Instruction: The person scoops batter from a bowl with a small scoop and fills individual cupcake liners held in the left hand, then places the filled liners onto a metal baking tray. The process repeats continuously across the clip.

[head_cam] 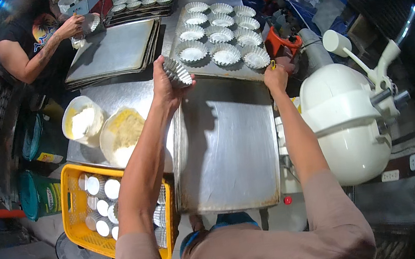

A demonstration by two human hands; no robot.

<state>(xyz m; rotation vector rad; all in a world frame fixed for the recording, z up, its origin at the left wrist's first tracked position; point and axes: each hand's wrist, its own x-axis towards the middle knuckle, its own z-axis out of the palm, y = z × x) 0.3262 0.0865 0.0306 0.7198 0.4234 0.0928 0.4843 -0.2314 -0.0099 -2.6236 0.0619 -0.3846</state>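
My left hand (pixel 164 84) grips one or more fluted metal baking moulds (pixel 179 72), tilted on their side above the near-left corner of a baking sheet (pixel 207 71). Several fluted moulds (pixel 225 55) stand in rows on that sheet, each with white at the bottom. At the sheet's near-right corner, my right hand (pixel 276 80) is closed around a small tool with a yellow and black end (pixel 273 64); the rest of it is hidden. Between my forearms lies a bare stack of metal baking sheets (pixel 233 149).
A white stand mixer (pixel 342 123) flanks my right arm. Tubs of white powder (pixel 83 124) and tan crumbly material (pixel 127 130) stand left, above a yellow crate (pixel 88 239) of moulds. Across the table, a person (pixel 32 54) handles a mould beside stacked sheets (pixel 110 50).
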